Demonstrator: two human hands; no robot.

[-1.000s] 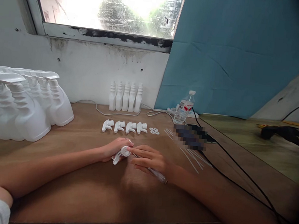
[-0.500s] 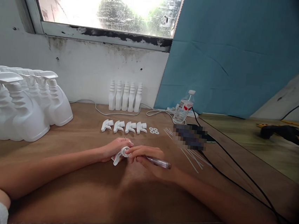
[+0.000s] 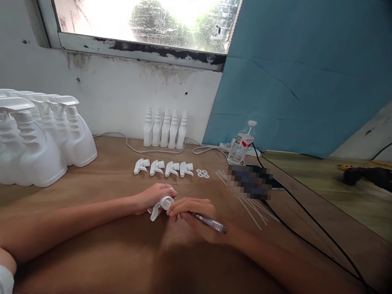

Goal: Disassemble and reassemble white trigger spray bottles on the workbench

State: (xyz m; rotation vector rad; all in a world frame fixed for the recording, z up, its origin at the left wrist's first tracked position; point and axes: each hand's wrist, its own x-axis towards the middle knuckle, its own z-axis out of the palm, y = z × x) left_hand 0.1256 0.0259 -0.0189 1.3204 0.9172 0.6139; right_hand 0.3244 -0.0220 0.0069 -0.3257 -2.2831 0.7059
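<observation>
Gripping a white nozzle (image 3: pixel 161 204) in the left hand (image 3: pixel 151 197), in front of the row of four nozzles (image 3: pixel 171 167). Clasping a clear-handled tool (image 3: pixel 212 224) in the right hand (image 3: pixel 197 210), also in front of the row. Behind the row, small bottles (image 3: pixel 165 132); just right of it, rings (image 3: pixel 202 173); farther right of it, thin straws (image 3: pixel 253 210).

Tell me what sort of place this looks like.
Probably a small workshop: white spray bottles stand massed at the left, four spray heads lie in a row, and thin white tubes lie loose at the right.
</observation>
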